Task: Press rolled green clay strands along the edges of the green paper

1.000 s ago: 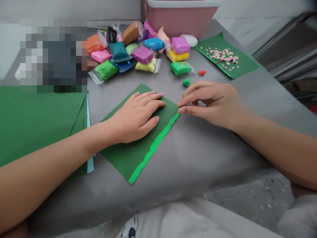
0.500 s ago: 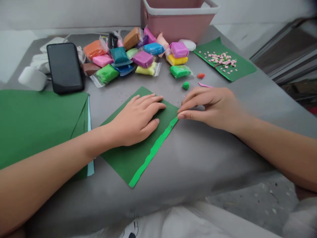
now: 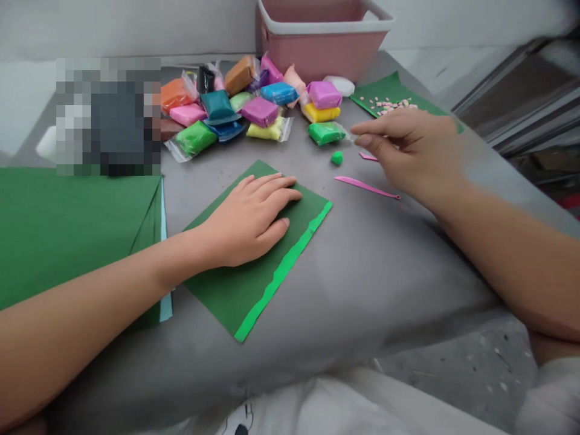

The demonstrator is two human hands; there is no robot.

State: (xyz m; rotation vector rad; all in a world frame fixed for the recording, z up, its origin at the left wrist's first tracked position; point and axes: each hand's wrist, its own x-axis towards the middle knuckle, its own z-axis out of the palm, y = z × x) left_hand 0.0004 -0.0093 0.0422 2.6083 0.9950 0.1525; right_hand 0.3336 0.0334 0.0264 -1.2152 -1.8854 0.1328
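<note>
My left hand [image 3: 254, 220] lies flat with its fingers spread on a dark green card [image 3: 217, 296], which is set at a slant on the table. Along the card's right edge runs a bright green clay strip [image 3: 281, 273] with a wavy inner side. My right hand [image 3: 408, 151] hovers past the card's far corner, thumb and forefinger drawn together; whatever is between them is hidden. Below it lies a pink modelling tool [image 3: 367, 187], and a second pink tool [image 3: 368, 157] is partly covered by the hand. A small green clay lump [image 3: 336, 158] sits close to its fingertips.
Several wrapped clay packs [image 3: 258, 112] are heaped at the back before a pink basket [image 3: 321, 51]. Larger green sheets [image 3: 67, 235] lie at left. A green card with pale pink bits [image 3: 376, 96] is at the back right, partly behind my right hand. A blurred patch covers the back left.
My right hand has left the strip's far end and moved away and to the right, uncovering a pink tool. The red clay bit is now out of sight. My left hand stays put.
</note>
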